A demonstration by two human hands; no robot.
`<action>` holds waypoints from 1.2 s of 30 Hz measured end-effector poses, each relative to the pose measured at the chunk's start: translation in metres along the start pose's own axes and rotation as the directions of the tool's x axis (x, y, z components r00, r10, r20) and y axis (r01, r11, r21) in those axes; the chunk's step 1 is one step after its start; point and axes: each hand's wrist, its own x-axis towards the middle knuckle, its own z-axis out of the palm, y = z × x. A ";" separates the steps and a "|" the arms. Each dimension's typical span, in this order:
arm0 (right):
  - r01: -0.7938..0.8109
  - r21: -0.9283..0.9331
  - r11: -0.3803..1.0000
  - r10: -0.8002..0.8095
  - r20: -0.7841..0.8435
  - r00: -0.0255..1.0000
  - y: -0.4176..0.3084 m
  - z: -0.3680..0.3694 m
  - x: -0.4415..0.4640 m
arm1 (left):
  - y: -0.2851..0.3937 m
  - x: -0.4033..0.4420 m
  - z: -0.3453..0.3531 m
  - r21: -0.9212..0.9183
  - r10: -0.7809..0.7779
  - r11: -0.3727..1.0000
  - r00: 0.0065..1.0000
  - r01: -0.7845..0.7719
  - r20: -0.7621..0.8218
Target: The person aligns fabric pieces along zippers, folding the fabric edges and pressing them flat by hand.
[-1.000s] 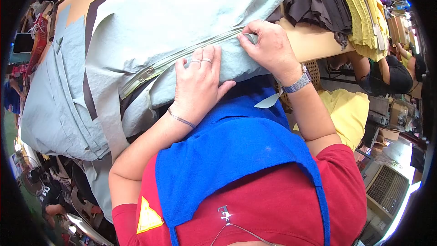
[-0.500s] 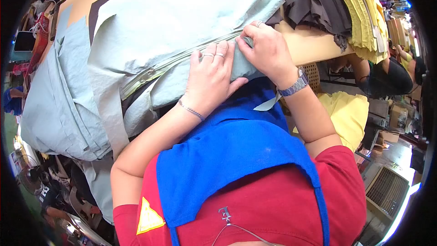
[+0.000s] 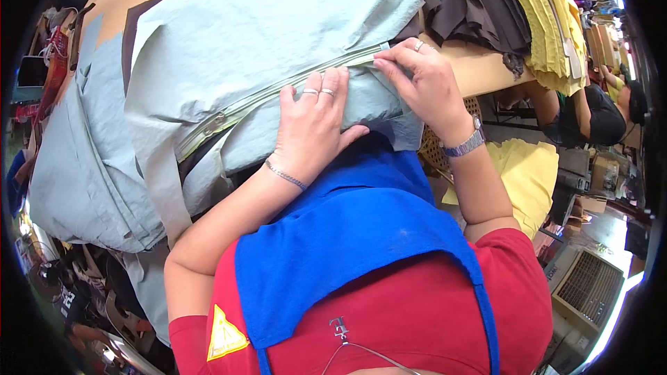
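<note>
Right hand (image 3: pixel 429 83) has shifted outward, to the end of the zip (image 3: pixel 292 88), and the left hand (image 3: pixel 313 112) has slid back slightly.
The right thumb and forefinger pinch the zip's edge; the left hand lies palm down on the cloth (image 3: pixel 257 24), its fingers close together and its thumb spread out. Zip and cloth lie on the near side of the table (image 3: pixel 479 69), with cloth hanging toward the apron (image 3: pixel 361 236). I judge the cloth light and soft, easy to crease and to slide, and not fragile; the zip seems a little stiffer, with its slider (image 3: pixel 217 122) as a small hard lump. Its edge looks the best place for a pinch, with a flat palm beside it. Farther out are dark pieces (image 3: pixel 479 7) and yellow pieces (image 3: pixel 545 28).
</note>
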 end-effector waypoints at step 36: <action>-0.085 -0.114 0.990 0.081 -0.043 0.996 0.016 0.016 -0.002 | 0.001 0.029 0.003 -0.048 0.074 0.996 0.992 -0.079 -0.105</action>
